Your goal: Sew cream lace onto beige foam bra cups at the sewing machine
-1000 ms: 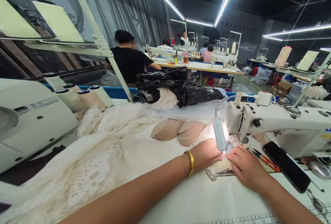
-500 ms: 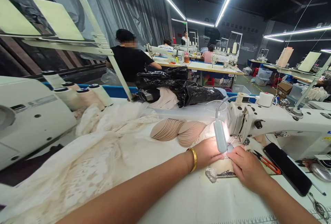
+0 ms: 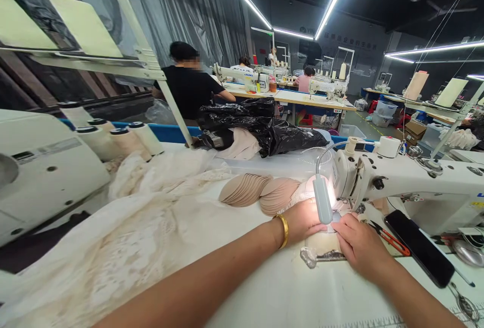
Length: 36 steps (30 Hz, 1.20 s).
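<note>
Clearly, pale fabric lies beneath the hands, fingers narrowed, their exact grip unclear.

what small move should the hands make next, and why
Probably a slight, flat nudge of the pale lace toward the sewing machine: the left hand lies at its edge, the right hand is close by, and the lamp lights that spot.

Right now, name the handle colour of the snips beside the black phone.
The snips' handle is orange; it shows best in the head view.
</note>
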Available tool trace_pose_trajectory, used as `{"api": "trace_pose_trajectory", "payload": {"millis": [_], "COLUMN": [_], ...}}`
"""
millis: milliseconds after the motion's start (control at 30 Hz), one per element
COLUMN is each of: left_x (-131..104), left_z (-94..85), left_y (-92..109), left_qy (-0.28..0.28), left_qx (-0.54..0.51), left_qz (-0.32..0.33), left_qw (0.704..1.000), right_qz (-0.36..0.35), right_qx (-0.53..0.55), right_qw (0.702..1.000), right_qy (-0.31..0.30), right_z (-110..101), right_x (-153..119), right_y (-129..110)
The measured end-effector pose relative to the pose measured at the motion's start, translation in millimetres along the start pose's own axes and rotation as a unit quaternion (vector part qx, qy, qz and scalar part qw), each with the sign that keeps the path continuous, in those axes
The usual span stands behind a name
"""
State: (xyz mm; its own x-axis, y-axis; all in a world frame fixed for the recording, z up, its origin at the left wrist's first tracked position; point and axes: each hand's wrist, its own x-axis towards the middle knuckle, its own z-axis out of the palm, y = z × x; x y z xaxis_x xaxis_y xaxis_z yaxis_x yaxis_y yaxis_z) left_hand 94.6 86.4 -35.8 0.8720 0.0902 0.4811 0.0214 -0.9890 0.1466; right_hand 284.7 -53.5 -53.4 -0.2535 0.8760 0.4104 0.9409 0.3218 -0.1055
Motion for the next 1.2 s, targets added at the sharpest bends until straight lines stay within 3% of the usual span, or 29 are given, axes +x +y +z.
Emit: {"api": "trace_pose_trajectory", "payload": {"millis": [400,667,833,900,967,1000,1067,1100,1133,1167,1200], "left_x": [0.8,1.1,8.3,7.4,-0.9,-8.0,-26.4,-36.2,-45.3,-53.0,-58.6], "left_z": [-2.7,-6.7,-2.1,-5.4,-14.2,-19.8,-29.4,-31.9,-32.2,-30.5,-26.9], "left_y": [2.2,1.5,-0.7,0.0,10.5,21.3,53.6,73.5,94.0,113.6,130.7], "left_qy": [-0.029,-0.028,-0.041,-0.042,-0.036,-0.026,0.007,0.043,0.054,0.04,-0.002], "left_qx": [0.034,0.063,0.069,0.061,0.054,0.044,-0.006,-0.103,-0.213,-0.33,-0.465], "left_qz": [0.0,-0.047,-0.077,-0.089,-0.103,-0.108,-0.126,-0.139,-0.175,-0.23,-0.281], "left_qw": [0.999,0.997,0.994,0.993,0.993,0.993,0.992,0.984,0.96,0.915,0.84], "right_qz": [-0.019,-0.014,-0.013,0.021,0.096,0.142,0.223,0.251,0.27,0.281,0.287], "right_qx": [0.012,0.014,0.081,0.148,0.269,0.343,0.482,0.535,0.573,0.599,0.617], "right_qw": [1.0,1.0,0.996,0.988,0.958,0.928,0.847,0.807,0.774,0.749,0.732], "right_qy": [0.005,0.001,0.021,0.033,0.018,0.009,-0.006,-0.003,0.009,0.021,0.039], "right_z": [-0.7,-1.5,-0.6,-1.6,-4.2,-6.0,-9.5,-10.7,-11.2,-10.8,-9.4], "right_x": [-3.3,0.5,-3.1,-4.2,-2.5,-0.4,4.9,7.3,8.6,8.2,5.7], "right_y": [1.5,1.6,2.2,-1.7,-9.7,-15.2,-28.9,-37.0,-45.8,-55.3,-65.6]}}
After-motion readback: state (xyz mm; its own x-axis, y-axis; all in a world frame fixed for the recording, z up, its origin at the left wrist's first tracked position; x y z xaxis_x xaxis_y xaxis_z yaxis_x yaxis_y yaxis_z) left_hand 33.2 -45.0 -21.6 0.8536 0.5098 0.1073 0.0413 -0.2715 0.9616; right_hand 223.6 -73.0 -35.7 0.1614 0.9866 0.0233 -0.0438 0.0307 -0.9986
